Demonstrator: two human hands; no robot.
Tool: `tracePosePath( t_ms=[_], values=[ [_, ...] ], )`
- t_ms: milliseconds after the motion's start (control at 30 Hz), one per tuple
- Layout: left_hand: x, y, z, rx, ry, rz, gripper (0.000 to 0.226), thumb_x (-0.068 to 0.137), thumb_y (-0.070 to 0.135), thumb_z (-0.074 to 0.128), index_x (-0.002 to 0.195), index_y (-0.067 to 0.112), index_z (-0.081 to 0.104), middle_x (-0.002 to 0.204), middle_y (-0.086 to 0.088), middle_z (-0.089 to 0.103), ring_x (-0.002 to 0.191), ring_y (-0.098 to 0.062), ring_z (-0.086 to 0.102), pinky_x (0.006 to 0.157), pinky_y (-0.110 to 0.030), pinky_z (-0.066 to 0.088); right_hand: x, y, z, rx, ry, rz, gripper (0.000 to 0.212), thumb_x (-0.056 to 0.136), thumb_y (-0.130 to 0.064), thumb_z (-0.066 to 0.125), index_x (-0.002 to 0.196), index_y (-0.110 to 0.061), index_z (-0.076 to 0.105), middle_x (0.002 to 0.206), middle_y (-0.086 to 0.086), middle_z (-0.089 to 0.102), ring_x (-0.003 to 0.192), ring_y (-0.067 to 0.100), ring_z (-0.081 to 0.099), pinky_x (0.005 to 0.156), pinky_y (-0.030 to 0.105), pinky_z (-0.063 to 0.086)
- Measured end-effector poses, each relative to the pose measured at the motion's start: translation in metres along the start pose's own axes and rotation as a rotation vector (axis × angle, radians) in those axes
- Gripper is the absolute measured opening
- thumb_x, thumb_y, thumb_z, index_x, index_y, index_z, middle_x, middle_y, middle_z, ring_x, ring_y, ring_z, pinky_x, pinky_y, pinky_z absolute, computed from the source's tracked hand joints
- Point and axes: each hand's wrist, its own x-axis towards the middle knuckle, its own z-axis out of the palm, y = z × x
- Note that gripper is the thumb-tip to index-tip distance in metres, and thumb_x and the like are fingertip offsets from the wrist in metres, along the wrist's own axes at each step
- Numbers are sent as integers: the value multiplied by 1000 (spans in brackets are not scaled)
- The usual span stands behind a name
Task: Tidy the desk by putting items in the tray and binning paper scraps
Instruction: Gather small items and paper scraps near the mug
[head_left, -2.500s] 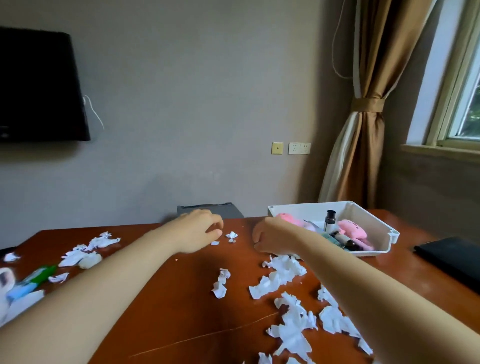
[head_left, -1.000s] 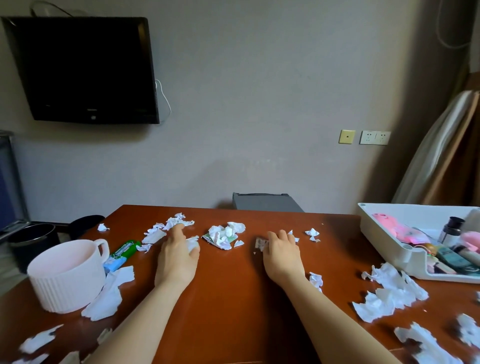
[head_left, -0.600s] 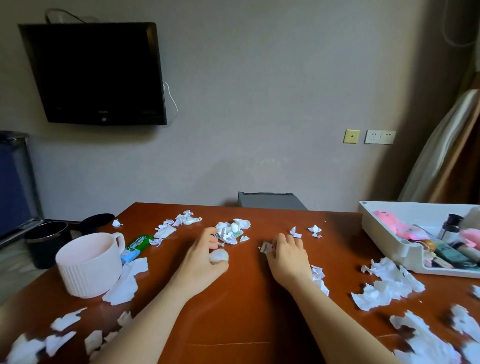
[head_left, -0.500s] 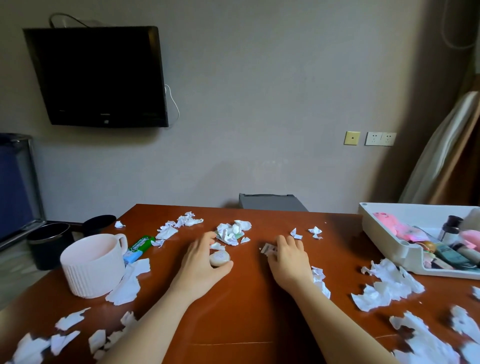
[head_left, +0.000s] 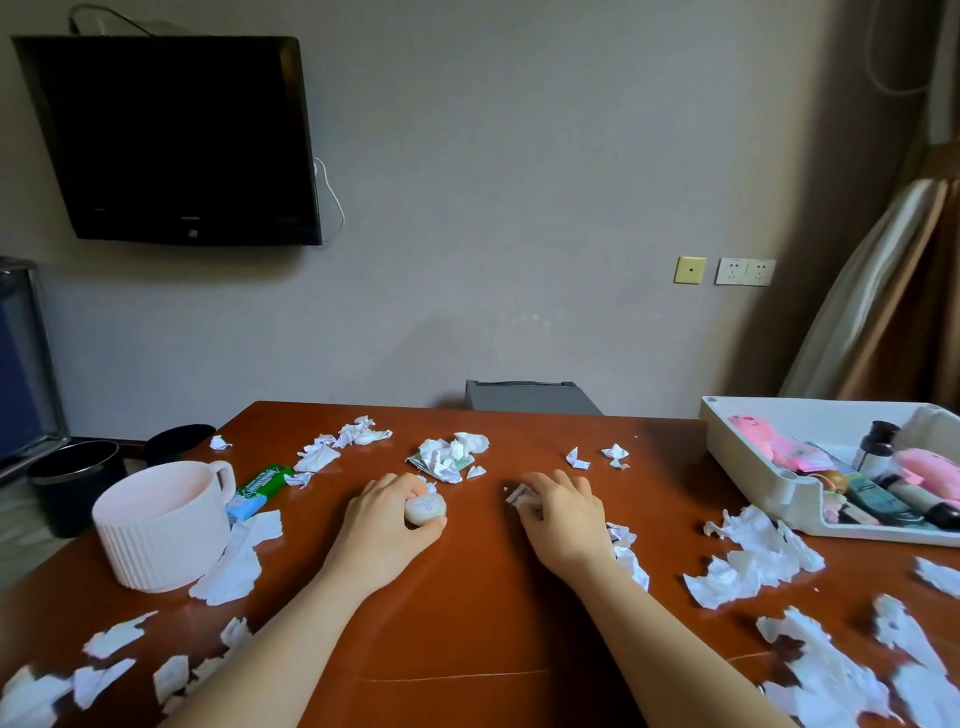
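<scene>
Head view: we see the left hand (head_left: 387, 525) resting on the desk (head_left: 467, 623), left of centre, thumb and curled fingers gripping a white oval (head_left: 426, 509) with small print on its top face. The right hand (head_left: 563, 519) lies palm down just right of centre, its fingers bent over a scrap (head_left: 517, 494) that shows at the fingertips; the hold appears to be a pinch against the desk. The two hands are near each other but apart. Loose scraps (head_left: 753, 561) cover the desk: a heap beyond the hands, strips along the near left edge, and larger pieces to the right, near the tray (head_left: 748, 457). The tray sits at the far right of the desk and contains pink toys (head_left: 753, 431) and several tubes and bottles. A ribbed cup (head_left: 161, 525) stands upright at the left, with a green tube (head_left: 260, 486) lying just behind it. A dark bin (head_left: 72, 483) stands on the floor, left of the desk.
</scene>
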Motion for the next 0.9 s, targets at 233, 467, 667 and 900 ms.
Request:
tracePosePath(
  t_ms=[233, 467, 667, 900],
  values=[
    [-5, 13, -9, 42, -18, 118, 30, 85, 33, 64, 110, 17, 59, 110, 2, 57, 105, -15, 53, 88, -23, 41, -4, -1, -9, 68, -67, -13, 39, 94, -22, 49, 132, -29, 47, 122, 1, 52, 117, 22, 46, 100, 34, 37],
    [-12, 32, -17, -81, -8, 141, 36, 85, 31, 66, 117, 26, 52, 112, 14, 48, 107, -5, 44, 83, -15, 37, -25, 1, -30, 121, -119, 12, 44, 92, -13, 55, 135, -15, 44, 126, 8, 49, 109, 24, 55, 87, 23, 48],
    [-18, 69, -50, -154, -96, 234, 26, 85, 30, 67, 108, 29, 54, 109, 11, 53, 104, -8, 52, 87, -25, 48, -47, 13, -69, 175, -57, 38, 39, 94, -17, 53, 133, -17, 46, 118, 5, 63, 102, 22, 63, 85, 29, 54],
    [-35, 106, -60, -220, -192, 218, 22, 82, 35, 68, 101, 30, 59, 104, 12, 60, 103, -5, 55, 84, -23, 47, -69, 29, -128, 99, -10, 27, 32, 90, -17, 59, 122, -16, 61, 125, 4, 63, 111, 22, 61, 89, 30, 53]
  ],
)
